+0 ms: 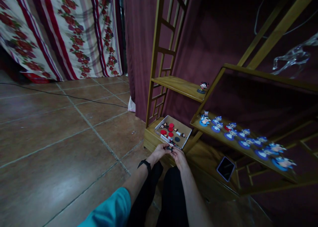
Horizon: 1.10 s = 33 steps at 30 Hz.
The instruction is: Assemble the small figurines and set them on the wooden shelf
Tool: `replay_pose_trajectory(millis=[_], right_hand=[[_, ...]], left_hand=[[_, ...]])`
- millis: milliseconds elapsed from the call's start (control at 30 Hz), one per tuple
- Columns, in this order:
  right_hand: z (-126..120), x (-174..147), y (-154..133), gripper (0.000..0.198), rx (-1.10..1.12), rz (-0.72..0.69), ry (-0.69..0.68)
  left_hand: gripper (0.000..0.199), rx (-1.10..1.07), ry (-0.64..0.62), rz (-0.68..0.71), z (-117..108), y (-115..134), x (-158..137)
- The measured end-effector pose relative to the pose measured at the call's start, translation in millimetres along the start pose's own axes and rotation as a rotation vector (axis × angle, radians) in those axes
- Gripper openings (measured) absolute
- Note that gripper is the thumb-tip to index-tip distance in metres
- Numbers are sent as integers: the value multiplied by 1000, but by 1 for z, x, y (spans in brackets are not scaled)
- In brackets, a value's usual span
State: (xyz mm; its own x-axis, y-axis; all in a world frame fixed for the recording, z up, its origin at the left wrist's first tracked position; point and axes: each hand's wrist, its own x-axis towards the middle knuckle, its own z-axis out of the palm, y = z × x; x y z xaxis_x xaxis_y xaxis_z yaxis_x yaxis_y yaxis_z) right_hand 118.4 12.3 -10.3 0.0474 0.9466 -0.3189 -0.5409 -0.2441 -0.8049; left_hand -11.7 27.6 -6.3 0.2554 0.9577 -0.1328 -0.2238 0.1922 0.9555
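Observation:
Both hands meet around a small figurine [171,144] with black hair and a dark round base. My left hand [160,152] pinches it from the left, a black band on that wrist. From the right, the fingers of my right hand [178,155] close on the same figurine near its base. Just beyond the hands, a shallow white box [185,129] rests on the low cabinet top. Inside it lie several small figurines, red discs [171,125] and a dark disc [177,139].
One black-haired figurine [203,86] stands on the upper left shelf [179,86]. Several blue-and-white figurines [231,134] stand in rows on the right shelf. A phone [226,168] lies on the lower board. Glass horse [293,56] at upper right; a cable [62,94] crosses the tiled floor.

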Motion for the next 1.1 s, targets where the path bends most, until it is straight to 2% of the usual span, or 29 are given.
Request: replay_pose_trajectory(millis=[167, 767, 967, 1100], right_hand=[[5, -3, -4, 17, -21, 12, -16], [4, -5, -3, 27, -126, 25, -52], [8, -7, -4, 30, -130, 11, -30], [10, -8, -4, 30, -114, -6, -46]], left_hand=[[37, -15, 71, 34, 1, -3, 0], [40, -41, 104, 78, 2, -14, 8], [36, -23, 45, 73, -1, -6, 5], [37, -27, 57, 67, -1, -5, 4]])
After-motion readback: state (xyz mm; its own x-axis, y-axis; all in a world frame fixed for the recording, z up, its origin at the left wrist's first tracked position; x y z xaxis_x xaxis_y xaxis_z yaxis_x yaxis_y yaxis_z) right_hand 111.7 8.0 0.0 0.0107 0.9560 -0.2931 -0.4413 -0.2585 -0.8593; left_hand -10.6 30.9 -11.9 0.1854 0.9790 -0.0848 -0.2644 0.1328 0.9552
